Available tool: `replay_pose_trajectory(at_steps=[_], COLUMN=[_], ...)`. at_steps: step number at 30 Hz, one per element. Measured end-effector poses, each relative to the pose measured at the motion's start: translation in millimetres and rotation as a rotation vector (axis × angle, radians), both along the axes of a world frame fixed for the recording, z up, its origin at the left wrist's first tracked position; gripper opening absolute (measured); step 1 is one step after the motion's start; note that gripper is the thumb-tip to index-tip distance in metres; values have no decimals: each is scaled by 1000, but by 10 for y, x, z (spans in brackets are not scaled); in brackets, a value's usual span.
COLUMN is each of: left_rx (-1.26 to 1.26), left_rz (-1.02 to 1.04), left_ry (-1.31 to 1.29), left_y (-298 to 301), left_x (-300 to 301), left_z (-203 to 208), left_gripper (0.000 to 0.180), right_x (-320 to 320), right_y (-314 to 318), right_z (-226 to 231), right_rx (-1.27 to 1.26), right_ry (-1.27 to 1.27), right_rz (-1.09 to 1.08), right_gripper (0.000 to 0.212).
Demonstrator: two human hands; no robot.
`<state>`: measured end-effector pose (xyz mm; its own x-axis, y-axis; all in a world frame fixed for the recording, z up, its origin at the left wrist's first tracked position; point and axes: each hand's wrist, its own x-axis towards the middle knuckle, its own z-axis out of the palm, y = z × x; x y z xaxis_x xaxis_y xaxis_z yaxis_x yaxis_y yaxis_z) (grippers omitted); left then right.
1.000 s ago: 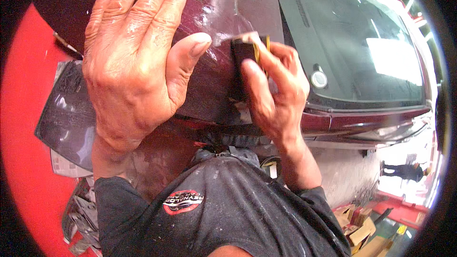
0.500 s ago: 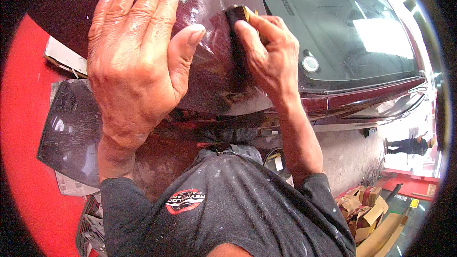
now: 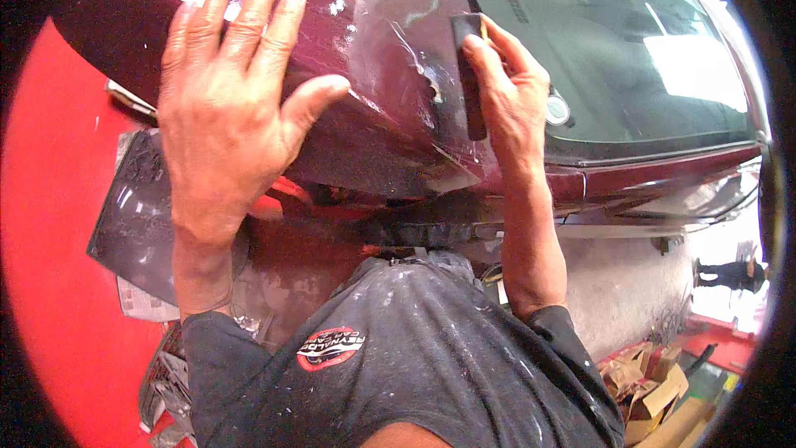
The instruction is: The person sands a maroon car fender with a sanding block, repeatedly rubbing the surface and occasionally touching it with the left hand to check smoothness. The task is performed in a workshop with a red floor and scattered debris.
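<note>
The maroon hood (image 3: 373, 145) of a car spreads in front of me, wet-looking, with a scraped, whitish patch (image 3: 406, 54) near its rear edge. My left hand (image 3: 224, 108) is open over the hood, fingers stretched and thumb out; I cannot tell whether its palm touches the paint. My right hand (image 3: 516, 104) pinches a flat black block (image 3: 469, 83) with a bit of yellow at its upper edge. The block stands on edge at the hood's rear, beside the windshield (image 3: 613, 75). Its underside is hidden.
A loose dark glass panel (image 3: 141, 216) leans at the left by a red surface (image 3: 50, 199). Cardboard boxes (image 3: 651, 386) lie at the lower right. A person (image 3: 731, 274) in dark clothes stands far off at the right. A round white disc (image 3: 557, 109) is on the windshield.
My right hand has moved right with the block, from the scraped patch toward the windshield, baring the patch. My left hand stays spread, sitting slightly lower in view.
</note>
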<state>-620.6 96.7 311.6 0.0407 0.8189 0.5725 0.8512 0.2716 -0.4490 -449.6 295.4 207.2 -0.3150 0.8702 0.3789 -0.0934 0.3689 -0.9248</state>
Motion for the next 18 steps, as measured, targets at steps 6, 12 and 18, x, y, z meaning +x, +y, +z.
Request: replay_pose_trajectory(at_steps=[6, 12, 18], left_rx=[-142, -292, -481], left_rz=[55, 165, 28], left_ry=[-134, -180, -217], left_y=[342, 706, 847], left_x=[424, 936, 1377], left_z=[-379, -788, -1134], left_gripper=[104, 113, 102], right_x=[308, 525, 555], right_y=[72, 190, 303], right_z=[-22, -72, -281], right_rx=[-351, -451, -474], right_ry=[195, 158, 199], right_rz=[212, 281, 401], right_gripper=[36, 36, 36])
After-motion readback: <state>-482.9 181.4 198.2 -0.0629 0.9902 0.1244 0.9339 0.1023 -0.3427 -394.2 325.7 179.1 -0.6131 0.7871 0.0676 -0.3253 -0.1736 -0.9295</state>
